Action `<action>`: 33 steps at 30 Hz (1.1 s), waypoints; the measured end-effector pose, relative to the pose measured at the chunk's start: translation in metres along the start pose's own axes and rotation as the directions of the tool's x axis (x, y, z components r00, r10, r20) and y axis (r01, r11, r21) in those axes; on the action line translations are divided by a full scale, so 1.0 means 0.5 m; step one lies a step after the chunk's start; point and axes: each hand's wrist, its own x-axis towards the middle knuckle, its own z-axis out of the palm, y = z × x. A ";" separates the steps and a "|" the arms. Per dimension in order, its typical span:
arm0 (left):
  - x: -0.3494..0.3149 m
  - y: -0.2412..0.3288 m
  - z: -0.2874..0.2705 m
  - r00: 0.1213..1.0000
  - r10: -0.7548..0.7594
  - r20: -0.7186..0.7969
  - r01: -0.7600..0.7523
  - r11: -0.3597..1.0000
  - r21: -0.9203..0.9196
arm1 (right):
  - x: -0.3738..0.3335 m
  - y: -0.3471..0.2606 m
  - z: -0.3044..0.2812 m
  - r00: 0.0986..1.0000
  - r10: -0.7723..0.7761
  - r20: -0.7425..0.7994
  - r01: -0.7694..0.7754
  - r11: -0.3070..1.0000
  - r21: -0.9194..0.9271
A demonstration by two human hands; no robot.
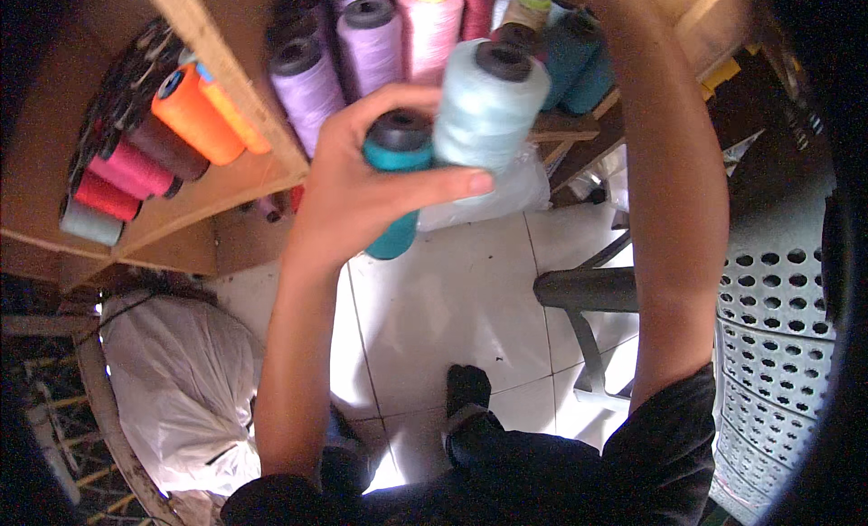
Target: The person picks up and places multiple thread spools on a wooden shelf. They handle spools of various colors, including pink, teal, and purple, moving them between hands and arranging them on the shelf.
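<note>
My left hand [362,187] is wrapped round two spools of thread in front of the shelf. One is a dark teal spool [391,241] with a black core end, tucked against the palm. Beside it, a larger pale blue spool [493,110] stands nearly upright, with my thumb across its lower part. My right forearm [674,182] stretches up to the shelf at the top right. The right hand lies at the picture's upper edge, by the teal spools [583,65], and its fingers are cut off from sight.
Lilac spools [370,42] and a pink spool [430,37] stand on the wooden shelf [244,83]. Orange [197,114], red and magenta spools fill the left compartment. A white bag [185,390] lies lower left. At right are a dark metal stand [588,289] and a perforated grey panel [773,345].
</note>
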 end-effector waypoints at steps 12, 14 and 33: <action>0.093 0.181 -0.010 0.928 -0.035 0.370 0.007 0.997 0.075 | -0.010 0.052 0.006 0.894 0.172 -0.414 0.148 0.759 0.634; 0.101 0.213 0.002 0.966 0.049 0.254 -0.111 0.965 0.237 | 0.005 0.057 0.025 0.722 0.309 -0.619 0.403 0.540 0.739; 0.210 0.283 -0.007 1.000 -0.013 0.014 0.012 0.999 0.038 | 0.012 0.039 -0.050 0.598 0.720 -0.352 0.293 0.212 0.932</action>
